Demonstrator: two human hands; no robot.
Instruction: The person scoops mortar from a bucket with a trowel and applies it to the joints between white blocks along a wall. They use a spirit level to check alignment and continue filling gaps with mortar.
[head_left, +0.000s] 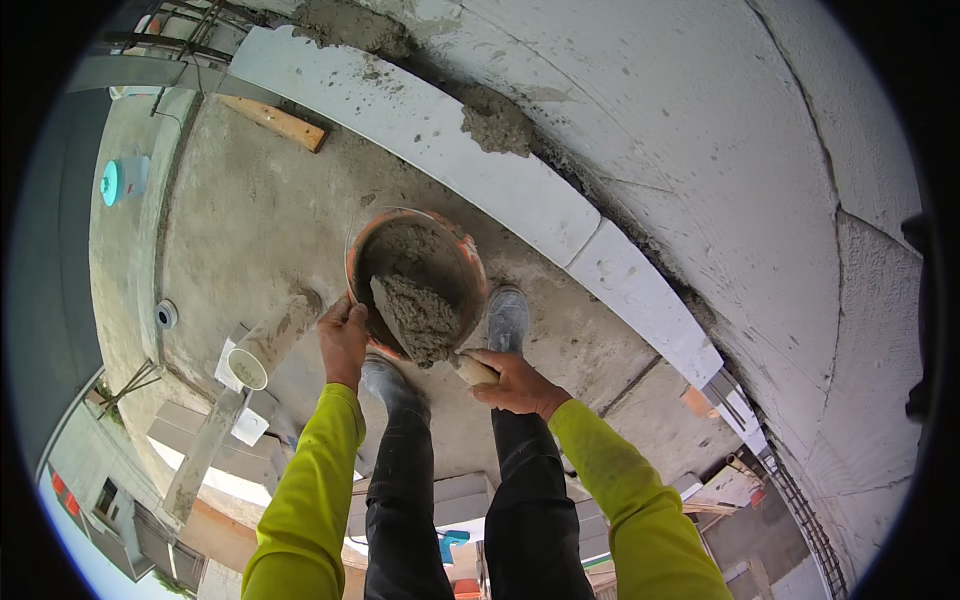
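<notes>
An orange bucket [473, 246], its rim smeared with grey, stands between me and the pale blocks. Wet mortar [425, 245] lies inside it. My left hand [343, 340] grips the bucket's left rim, thumb and fingers closed on it. My right hand [515, 382] is wrapped round the light handle of a trowel [478, 372]. Over the bucket's mouth, the trowel's blade carries a heap of mortar [415, 315] that hides most of the metal.
A row of white blocks [530, 215] runs along the wall [700, 130], with mortar in the gap. A wooden piece [275, 122], a turquoise-lidded jug [125, 180] and a pale pipe [265, 350] are on the left. My boots [508, 318] stand close by the bucket.
</notes>
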